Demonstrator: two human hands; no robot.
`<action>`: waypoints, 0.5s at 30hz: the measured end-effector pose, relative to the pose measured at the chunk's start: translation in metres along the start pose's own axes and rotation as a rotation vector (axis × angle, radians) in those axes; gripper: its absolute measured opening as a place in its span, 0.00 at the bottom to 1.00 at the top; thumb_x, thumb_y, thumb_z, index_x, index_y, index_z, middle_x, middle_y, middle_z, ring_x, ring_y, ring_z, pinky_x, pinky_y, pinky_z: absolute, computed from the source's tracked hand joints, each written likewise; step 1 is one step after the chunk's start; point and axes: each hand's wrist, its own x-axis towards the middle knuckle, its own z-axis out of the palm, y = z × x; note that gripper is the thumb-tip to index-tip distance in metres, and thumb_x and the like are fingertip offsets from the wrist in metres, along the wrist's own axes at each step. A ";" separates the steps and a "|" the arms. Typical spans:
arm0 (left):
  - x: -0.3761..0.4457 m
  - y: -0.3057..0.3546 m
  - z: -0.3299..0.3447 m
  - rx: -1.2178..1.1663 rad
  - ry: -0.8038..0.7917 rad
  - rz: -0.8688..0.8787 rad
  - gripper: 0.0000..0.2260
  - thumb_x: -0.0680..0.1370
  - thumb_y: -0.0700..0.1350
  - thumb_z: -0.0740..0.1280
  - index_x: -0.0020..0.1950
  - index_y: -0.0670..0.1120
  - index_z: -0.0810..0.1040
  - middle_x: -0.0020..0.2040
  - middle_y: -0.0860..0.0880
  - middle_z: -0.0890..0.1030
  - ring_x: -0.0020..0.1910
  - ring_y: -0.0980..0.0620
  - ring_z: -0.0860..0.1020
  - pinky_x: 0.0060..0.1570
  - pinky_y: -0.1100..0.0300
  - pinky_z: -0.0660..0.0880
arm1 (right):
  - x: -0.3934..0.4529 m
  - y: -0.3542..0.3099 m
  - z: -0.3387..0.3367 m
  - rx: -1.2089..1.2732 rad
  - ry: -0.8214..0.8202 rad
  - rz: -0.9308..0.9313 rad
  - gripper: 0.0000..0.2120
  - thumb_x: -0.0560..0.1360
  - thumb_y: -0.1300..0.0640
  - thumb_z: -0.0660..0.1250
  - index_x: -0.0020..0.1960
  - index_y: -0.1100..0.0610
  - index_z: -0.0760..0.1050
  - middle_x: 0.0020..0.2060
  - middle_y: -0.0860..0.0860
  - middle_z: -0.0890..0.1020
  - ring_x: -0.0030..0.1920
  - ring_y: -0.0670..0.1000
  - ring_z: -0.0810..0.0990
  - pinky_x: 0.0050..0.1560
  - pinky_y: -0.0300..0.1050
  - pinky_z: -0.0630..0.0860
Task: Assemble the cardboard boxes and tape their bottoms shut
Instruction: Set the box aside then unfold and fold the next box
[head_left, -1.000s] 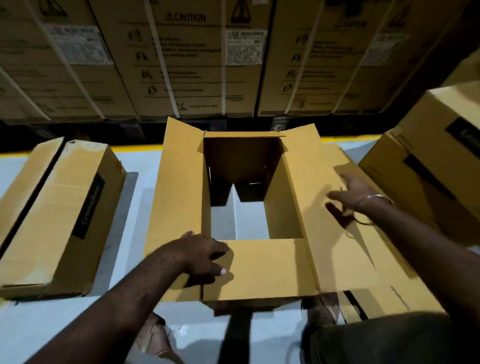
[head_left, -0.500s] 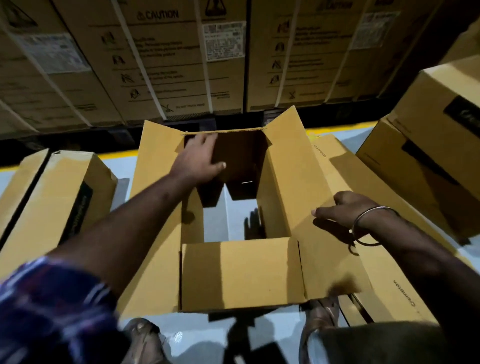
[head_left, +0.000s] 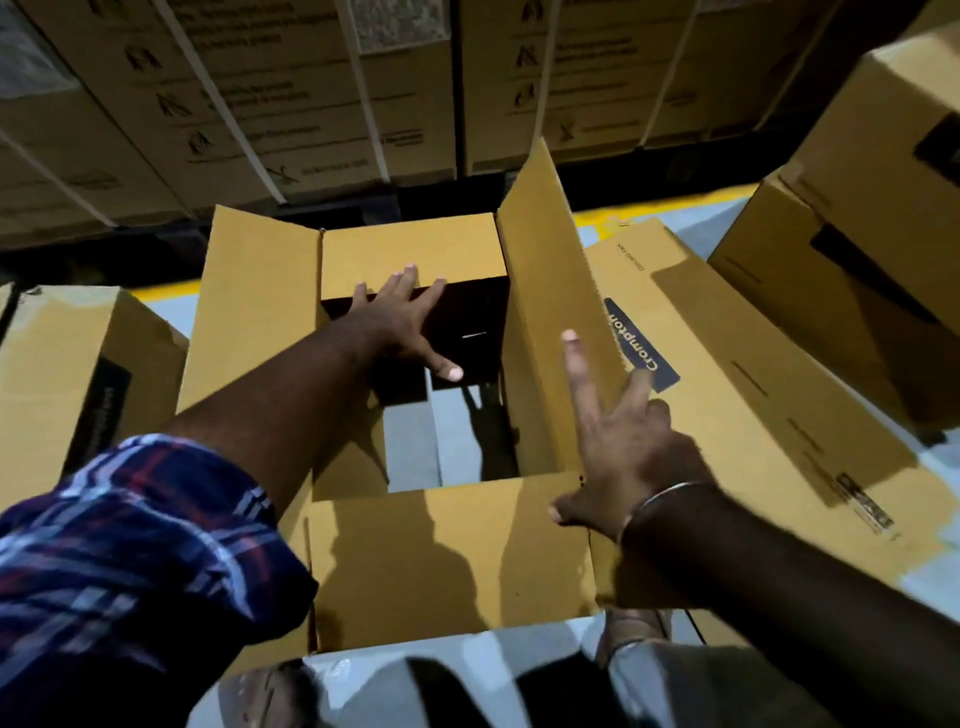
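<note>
— Starting nearest: a blue, red and white checked shirt sleeve (head_left: 119, 545) fills the lower left, and past it lies the near short flap (head_left: 447, 561) of the open tan cardboard box (head_left: 249, 322), folded flat and level. The box stands on a pale grey floor (head_left: 467, 447), which shows through its open middle.

— And the hands?

— The right hand (head_left: 623, 457) rests where the near flap meets the long right flap (head_left: 550, 322). Its fingers are spread and straight, two of them lying up against the inner face of that flap, the thumb down on the near flap. A thin metal bangle (head_left: 660, 499) circles the wrist. It grips nothing.

— The left?

— The left hand (head_left: 400, 322) reaches further in, fingers straight and fanned, fingertips pressing on the edge of the far short flap (head_left: 410, 260), thumb hanging over the dark opening. Nothing is pinched.

— Around the box?

— The long left flap (head_left: 254, 312) leans outward. A flattened tan cardboard box with a dark blue printed label (head_left: 727, 364) lies just beside the right flap. A closed tan box (head_left: 67, 374) sits to the left, stacked tan boxes (head_left: 883, 208) to the right. Farthest back, beyond a yellow floor line (head_left: 166, 291), stand large strapped brown cartons (head_left: 311, 104).
</note>
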 end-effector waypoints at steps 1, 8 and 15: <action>0.001 -0.001 0.001 0.008 0.001 0.007 0.68 0.53 0.80 0.67 0.84 0.59 0.34 0.83 0.44 0.32 0.83 0.41 0.35 0.78 0.31 0.38 | 0.000 -0.005 0.009 -0.077 0.079 -0.015 0.77 0.62 0.39 0.83 0.72 0.41 0.15 0.72 0.69 0.53 0.61 0.62 0.72 0.45 0.52 0.78; -0.001 -0.002 -0.007 0.000 0.010 0.015 0.67 0.56 0.79 0.69 0.84 0.58 0.37 0.84 0.45 0.33 0.83 0.41 0.36 0.78 0.30 0.40 | -0.001 -0.035 0.018 -0.248 0.241 -0.106 0.54 0.74 0.72 0.58 0.77 0.45 0.20 0.72 0.74 0.54 0.52 0.61 0.74 0.28 0.45 0.66; 0.001 -0.004 -0.003 -0.010 0.011 0.027 0.69 0.55 0.80 0.70 0.84 0.58 0.36 0.84 0.46 0.34 0.83 0.41 0.37 0.77 0.28 0.40 | 0.001 -0.036 0.015 -0.240 0.215 -0.055 0.57 0.73 0.71 0.65 0.78 0.47 0.22 0.66 0.70 0.59 0.44 0.57 0.75 0.32 0.45 0.69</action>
